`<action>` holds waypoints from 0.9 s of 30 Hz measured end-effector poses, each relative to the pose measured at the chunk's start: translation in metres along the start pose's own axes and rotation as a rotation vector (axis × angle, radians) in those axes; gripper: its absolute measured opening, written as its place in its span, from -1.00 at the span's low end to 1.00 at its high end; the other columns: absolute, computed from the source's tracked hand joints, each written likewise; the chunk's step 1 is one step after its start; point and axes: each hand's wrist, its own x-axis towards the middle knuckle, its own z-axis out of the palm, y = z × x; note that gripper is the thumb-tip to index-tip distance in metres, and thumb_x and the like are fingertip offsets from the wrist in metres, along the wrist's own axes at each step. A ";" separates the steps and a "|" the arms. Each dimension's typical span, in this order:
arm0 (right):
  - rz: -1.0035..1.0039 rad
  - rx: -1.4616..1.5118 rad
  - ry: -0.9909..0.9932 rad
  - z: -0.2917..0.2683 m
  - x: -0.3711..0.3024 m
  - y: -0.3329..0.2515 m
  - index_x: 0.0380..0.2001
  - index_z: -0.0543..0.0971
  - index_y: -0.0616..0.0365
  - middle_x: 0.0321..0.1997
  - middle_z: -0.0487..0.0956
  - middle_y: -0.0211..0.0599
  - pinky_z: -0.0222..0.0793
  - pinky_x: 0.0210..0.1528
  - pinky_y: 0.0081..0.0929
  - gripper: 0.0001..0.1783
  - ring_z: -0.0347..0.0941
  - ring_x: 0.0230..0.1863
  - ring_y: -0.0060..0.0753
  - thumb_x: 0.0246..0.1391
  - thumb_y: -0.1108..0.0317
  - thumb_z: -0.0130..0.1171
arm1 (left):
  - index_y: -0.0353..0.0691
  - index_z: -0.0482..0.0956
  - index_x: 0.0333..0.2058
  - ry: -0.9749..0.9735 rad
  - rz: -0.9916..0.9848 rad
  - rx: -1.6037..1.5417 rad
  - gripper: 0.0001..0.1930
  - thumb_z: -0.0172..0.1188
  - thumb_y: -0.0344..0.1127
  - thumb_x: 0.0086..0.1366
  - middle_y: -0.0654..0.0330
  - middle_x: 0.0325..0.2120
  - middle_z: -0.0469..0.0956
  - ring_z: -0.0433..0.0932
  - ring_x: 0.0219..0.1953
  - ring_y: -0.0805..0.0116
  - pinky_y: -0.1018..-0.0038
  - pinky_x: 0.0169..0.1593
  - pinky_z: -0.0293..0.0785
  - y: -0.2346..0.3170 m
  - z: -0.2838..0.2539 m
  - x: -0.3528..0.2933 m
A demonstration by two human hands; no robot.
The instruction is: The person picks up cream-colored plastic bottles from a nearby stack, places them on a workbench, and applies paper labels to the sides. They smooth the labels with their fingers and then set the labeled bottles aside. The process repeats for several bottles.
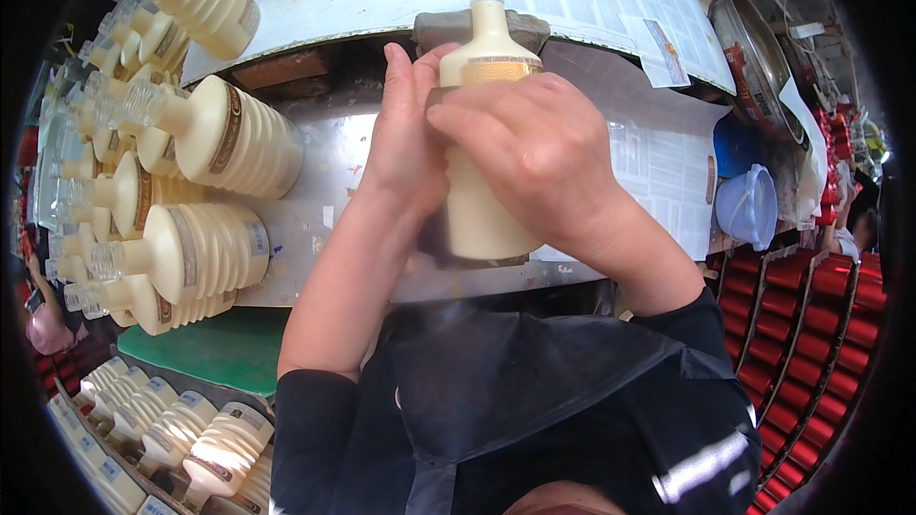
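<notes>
A cream bottle (489, 221) with a clear glass neck and a gold label lies in front of me, its neck pointing away. Against its left side rests my left hand (405, 129), open, with the thumb raised and the fingers stretched toward the label. My right hand (534, 138) lies across the bottle's body, fingers curled and closed just below the label. A small dark brown edge shows by its fingertips; what they hold, if anything, is hidden. A grey-brown folded cloth (444, 30) sits behind the bottle's shoulder.
Several cream bottles (243, 138) lie stacked on the left; more fill a crate (181, 491) at lower left beside a green board (205, 358). Printed label sheets (658, 172) cover the right of the metal table (329, 157). A pale blue bucket (747, 205) and red ribbed stacks (811, 343) are at right.
</notes>
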 end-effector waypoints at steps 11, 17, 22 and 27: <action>0.108 -0.107 0.050 -0.015 0.011 0.008 -0.18 0.69 0.22 -0.22 0.71 -0.16 0.56 -0.12 -0.50 -0.84 0.67 -0.19 -0.40 0.15 0.55 0.27 | -0.25 0.21 0.32 -0.041 -0.004 -0.020 -0.18 -0.49 0.39 0.52 0.04 0.24 0.40 0.41 0.28 0.14 0.15 0.35 0.33 -0.001 -0.002 0.002; 0.491 0.418 0.142 -0.007 0.014 0.006 -0.20 0.60 0.22 -0.31 0.68 -0.15 0.52 -0.05 -0.22 -0.83 0.65 -0.20 -0.03 0.14 0.45 0.15 | -0.19 0.23 0.28 -0.046 0.025 -0.040 -0.20 -0.41 0.43 0.50 0.09 0.12 0.47 0.47 0.16 0.22 0.22 0.26 0.40 -0.001 0.002 0.001; 0.542 0.473 0.197 0.018 0.028 0.031 0.05 0.34 0.30 -0.08 0.57 0.28 0.40 0.10 0.02 -0.63 0.52 -0.04 0.35 0.19 0.44 -0.01 | -0.20 0.30 0.22 0.062 0.096 0.345 -0.58 0.00 -0.08 0.57 0.16 0.03 0.51 0.52 0.06 0.40 0.39 0.17 0.48 -0.008 0.002 0.003; 0.760 0.356 0.182 0.025 -0.002 0.045 0.12 0.35 0.30 0.06 0.52 0.26 0.36 0.17 -0.01 -0.60 0.46 0.10 0.31 0.25 0.39 -0.04 | -0.19 0.34 0.20 0.035 0.202 0.439 -0.65 -0.07 -0.15 0.60 0.16 0.00 0.52 0.51 0.02 0.45 0.42 0.12 0.50 -0.009 -0.006 0.006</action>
